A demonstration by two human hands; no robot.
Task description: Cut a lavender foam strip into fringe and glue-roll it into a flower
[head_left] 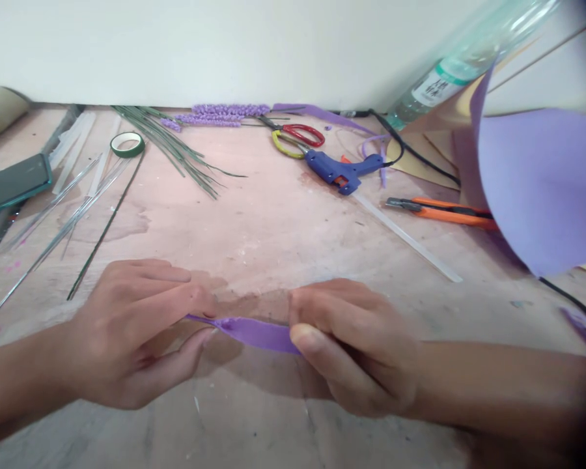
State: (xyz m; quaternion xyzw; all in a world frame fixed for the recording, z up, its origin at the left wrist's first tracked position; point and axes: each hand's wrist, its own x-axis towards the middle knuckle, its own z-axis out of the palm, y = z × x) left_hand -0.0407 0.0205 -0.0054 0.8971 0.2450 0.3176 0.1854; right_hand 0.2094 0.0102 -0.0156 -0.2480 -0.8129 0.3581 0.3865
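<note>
Purple foam strip (254, 332) is pinched taut between closed fingers of left hand (131, 332) and right hand (356, 345), best kept flat and evenly tensioned.

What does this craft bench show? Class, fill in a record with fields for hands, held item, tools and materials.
left hand: pinches one end of the purple strip
right hand: pinches the other end
surface: wooden table
tools: blue glue gun, red-and-yellow scissors, orange cutter
materials: green tape roll, green stems, purple foam sheet, finished purple sprigs
</note>
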